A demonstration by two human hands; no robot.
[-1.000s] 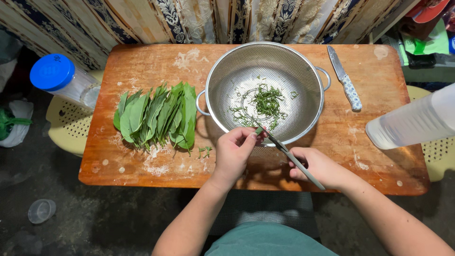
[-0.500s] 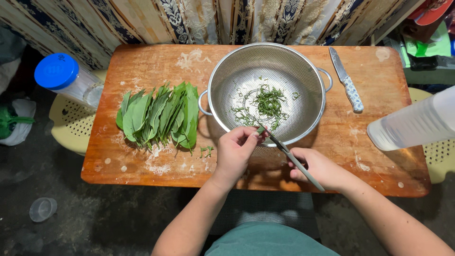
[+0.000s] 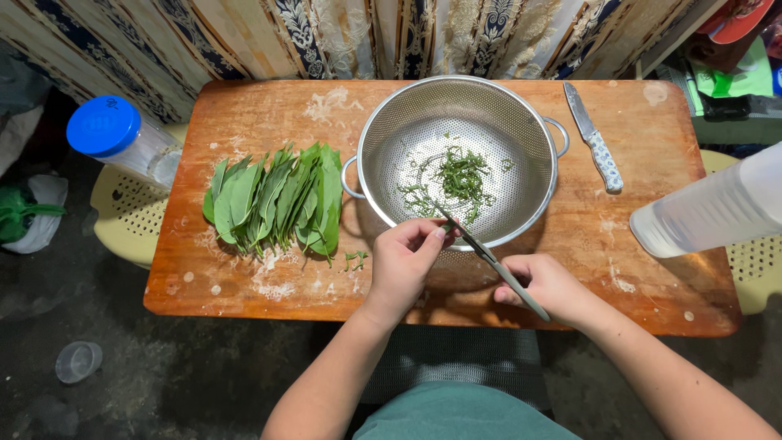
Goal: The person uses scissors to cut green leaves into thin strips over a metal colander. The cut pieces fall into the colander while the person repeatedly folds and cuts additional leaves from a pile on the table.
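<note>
Head view, looking straight down on a small wooden table (image 3: 244, 114) with an orange-brown top marked by pale, powdery smears. A steel colander (image 3: 458, 159) with two loop handles stands at the middle of the far half of the table; shredded green leaf strips (image 3: 456, 181) lie scattered on its perforated bottom. The left hand (image 3: 405, 261) is closed at the colander's near rim, fingertips pinched together on something small and green that is mostly hidden. The right hand (image 3: 547, 285), at the near edge of the table, is wrapped around the handle of a pair of scissors (image 3: 489, 259); the narrow blades slant up and left, their tips meeting the left fingertips over the colander rim. Whether the blades stand apart or together cannot be told.

A fanned pile of whole green leaves (image 3: 277, 200) lies on the left half of the table, just beside the colander, with a few cut scraps (image 3: 355, 259) at its near side. A knife (image 3: 593, 137) with a pale patterned handle lies near the far right corner, blade pointing away.

Off the table: a clear plastic jar with a round blue lid (image 3: 103, 126) rests on a cream perforated stool (image 3: 130, 216) at the left edge; a translucent white bottle (image 3: 717, 208) lies tilted over the right edge. A small clear cup (image 3: 79, 361) sits on the dark floor at lower left. Striped patterned fabric (image 3: 244, 37) hangs behind the far edge.
</note>
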